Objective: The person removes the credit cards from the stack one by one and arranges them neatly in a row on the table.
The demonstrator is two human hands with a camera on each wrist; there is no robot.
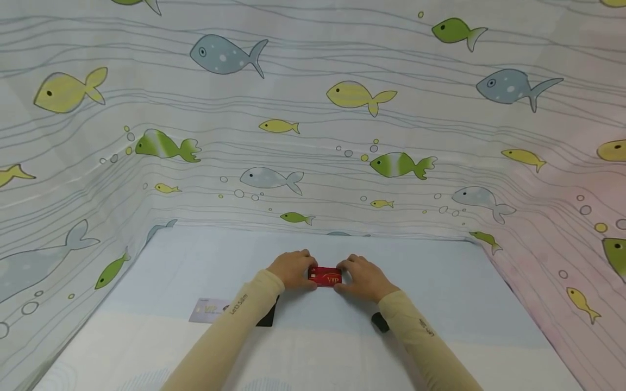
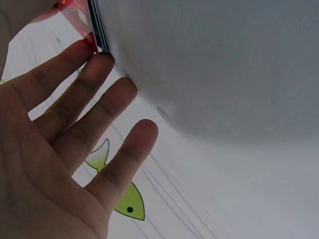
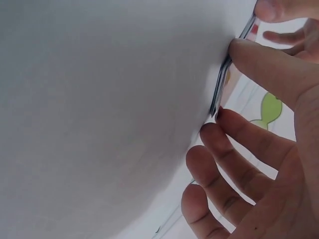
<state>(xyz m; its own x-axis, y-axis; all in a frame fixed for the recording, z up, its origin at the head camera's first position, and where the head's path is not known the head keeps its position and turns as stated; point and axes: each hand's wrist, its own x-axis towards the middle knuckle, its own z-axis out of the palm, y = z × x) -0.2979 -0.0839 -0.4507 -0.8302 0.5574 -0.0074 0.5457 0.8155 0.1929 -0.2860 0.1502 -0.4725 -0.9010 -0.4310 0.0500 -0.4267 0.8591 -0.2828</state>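
A red card printed with "VIP" is held between both hands over the pale cloth, its printed face toward the head camera. Seen edge-on in the left wrist view, it belongs to a thin stack of cards. My left hand pinches the stack's left end, and the other fingers spread out beside it. At the right end my right hand grips it between thumb and fingers. In the right wrist view the stacked edges run between thumb and fingertips. Whether the stack touches the cloth I cannot tell.
A pale purple VIP card lies left of the left forearm. A flat black item is partly hidden under that forearm. Beside the right forearm sits a small black object. Fish-print cloth walls enclose the table.
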